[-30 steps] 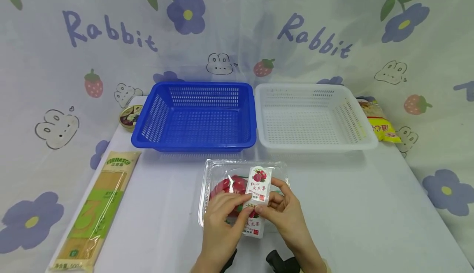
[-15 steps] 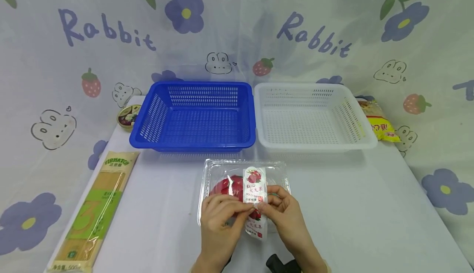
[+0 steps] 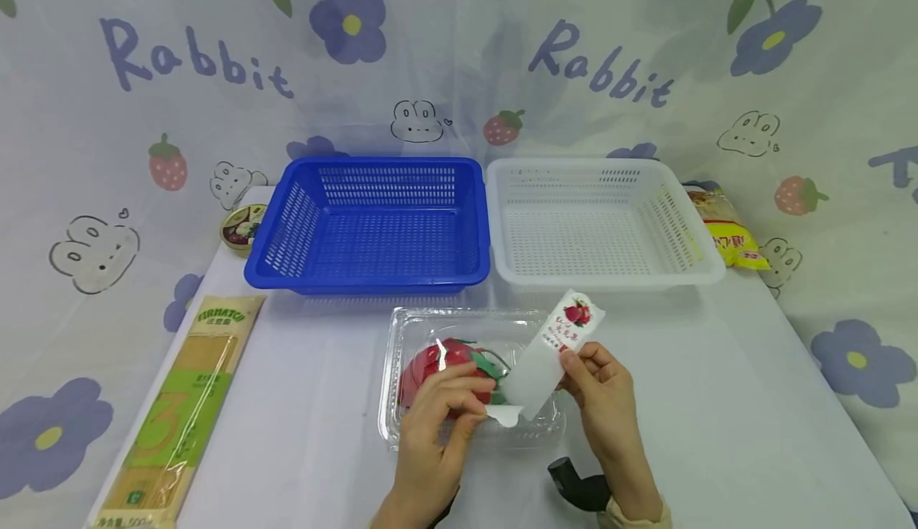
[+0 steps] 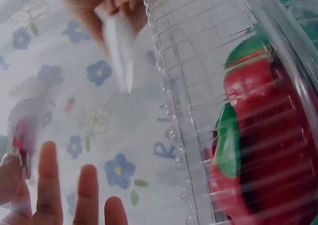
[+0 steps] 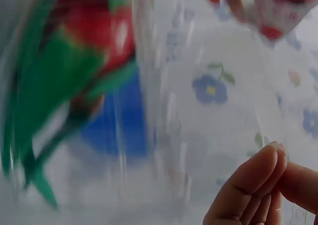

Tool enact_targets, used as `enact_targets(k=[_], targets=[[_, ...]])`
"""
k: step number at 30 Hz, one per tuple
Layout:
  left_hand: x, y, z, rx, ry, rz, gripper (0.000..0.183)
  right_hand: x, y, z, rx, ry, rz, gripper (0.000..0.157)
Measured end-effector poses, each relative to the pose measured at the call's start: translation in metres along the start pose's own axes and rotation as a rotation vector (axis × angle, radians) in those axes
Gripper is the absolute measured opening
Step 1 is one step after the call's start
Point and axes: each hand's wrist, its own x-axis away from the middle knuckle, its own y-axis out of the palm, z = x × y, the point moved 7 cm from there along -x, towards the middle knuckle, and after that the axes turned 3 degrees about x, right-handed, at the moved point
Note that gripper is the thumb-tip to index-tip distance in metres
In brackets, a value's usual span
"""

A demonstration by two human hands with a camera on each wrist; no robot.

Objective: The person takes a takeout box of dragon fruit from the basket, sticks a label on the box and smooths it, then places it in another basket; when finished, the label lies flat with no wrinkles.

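White strip in right hand; label in left hand

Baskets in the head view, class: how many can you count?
2: a blue basket on the left and a white basket on the right, both beyond the clear container. No others show.

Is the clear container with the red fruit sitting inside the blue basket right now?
No, the clear container sits on the white tabletop, in front of the blue basket.
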Motion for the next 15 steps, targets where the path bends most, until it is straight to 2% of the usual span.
enact_targets(k=[2, 5, 9, 12, 15], targets=[[0.0, -0.001, -0.001, 0.059, 0.005, 0.012, 0.008, -0.009, -0.018, 0.001, -0.012, 0.007, 0.026, 0.011], [-0.001, -0.002, -0.006, 0.056, -0.018, 0.019, 0.008, -0.023, -0.041, 0.008, 0.07, 0.049, 0.018, 0.009], [-0.003, -0.001, -0.013, -0.064, -0.063, 0.0, 0.029, -0.039, -0.062, 0.025, 0.264, 0.141, -0.041, 0.009], [-0.002, 0.0, -0.02, -0.152, -0.082, -0.011, 0.04, -0.05, -0.074, 0.038, 0.357, 0.213, -0.072, 0.016], [-0.001, 0.001, -0.027, -0.236, -0.136, -0.024, 0.045, -0.058, -0.081, 0.048, 0.44, 0.257, -0.097, 0.02]])
